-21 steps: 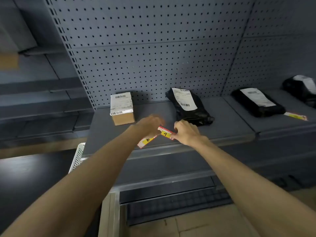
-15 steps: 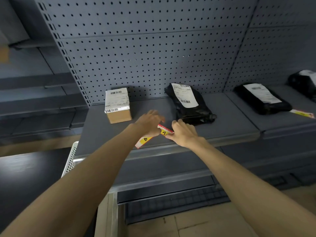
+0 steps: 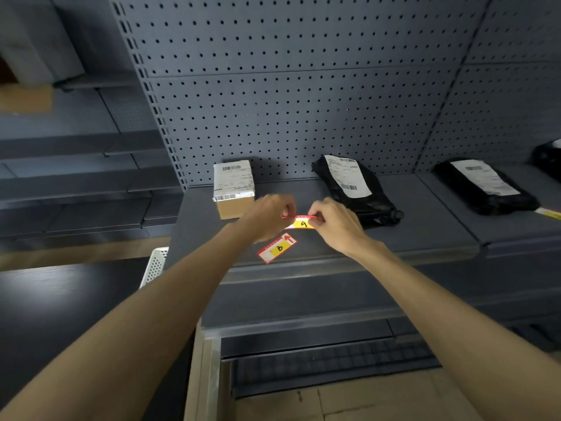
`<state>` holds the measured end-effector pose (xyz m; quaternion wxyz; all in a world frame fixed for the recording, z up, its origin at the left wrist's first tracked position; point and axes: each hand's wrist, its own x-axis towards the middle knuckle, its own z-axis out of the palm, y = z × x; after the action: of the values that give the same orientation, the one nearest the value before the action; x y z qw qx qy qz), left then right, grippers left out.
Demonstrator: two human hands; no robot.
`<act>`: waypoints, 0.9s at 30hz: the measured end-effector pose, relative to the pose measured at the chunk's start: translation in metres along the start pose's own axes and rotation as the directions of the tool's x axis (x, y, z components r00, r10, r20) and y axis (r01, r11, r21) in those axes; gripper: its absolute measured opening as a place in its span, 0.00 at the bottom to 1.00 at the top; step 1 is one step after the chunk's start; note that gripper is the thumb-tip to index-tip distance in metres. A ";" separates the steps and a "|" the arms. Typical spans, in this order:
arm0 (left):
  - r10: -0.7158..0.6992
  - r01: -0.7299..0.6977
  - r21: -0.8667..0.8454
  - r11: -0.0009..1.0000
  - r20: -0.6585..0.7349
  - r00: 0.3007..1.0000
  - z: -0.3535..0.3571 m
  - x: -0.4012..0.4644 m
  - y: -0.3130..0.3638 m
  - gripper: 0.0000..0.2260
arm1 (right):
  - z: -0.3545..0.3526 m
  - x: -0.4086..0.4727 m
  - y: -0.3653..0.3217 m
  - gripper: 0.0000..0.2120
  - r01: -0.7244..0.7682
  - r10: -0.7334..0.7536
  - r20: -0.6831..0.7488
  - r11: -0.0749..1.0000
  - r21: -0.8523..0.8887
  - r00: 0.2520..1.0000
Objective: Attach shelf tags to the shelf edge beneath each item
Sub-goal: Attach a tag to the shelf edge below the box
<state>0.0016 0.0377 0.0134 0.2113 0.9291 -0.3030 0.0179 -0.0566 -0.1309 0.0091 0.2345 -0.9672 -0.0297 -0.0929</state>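
Both hands hold a red and yellow shelf tag marked A above the grey shelf. My left hand pinches its left end and my right hand pinches its right end. A second tag marked B lies flat on the shelf just below my left hand, near the shelf's front edge. Behind the hands stand a small cardboard box with a white label and a black parcel bag.
Another black parcel lies on the neighbouring shelf at right, with a further tag at its front. Part of a third black parcel shows at the far right. A white perforated basket sits low at left. Pegboard backs the shelves.
The tag marked A has been lifted off the shelf and turned level between both hands. The tag marked B now lies fully uncovered below my left hand.
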 end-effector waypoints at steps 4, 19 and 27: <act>-0.083 0.078 -0.075 0.994 -0.055 0.995 -0.024 -0.043 -0.015 0.04 | 0.002 -0.007 -0.034 0.05 0.040 -0.038 -0.016 0.987 0.158 0.999; -0.185 0.210 0.058 0.976 -0.287 0.940 0.010 -0.180 -0.063 0.08 | 0.063 -0.043 -0.095 0.06 0.125 -0.118 -0.041 0.948 0.292 0.992; -0.184 0.237 0.195 0.952 -0.255 0.949 0.025 -0.185 -0.063 0.13 | 0.069 -0.041 -0.096 0.06 0.133 -0.126 -0.046 0.962 0.238 0.991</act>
<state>-0.1153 0.1763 -0.0631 0.1405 0.9654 -0.1706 0.1383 -0.0948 -0.0149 -0.0159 0.3436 -0.9262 -0.1004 -0.1183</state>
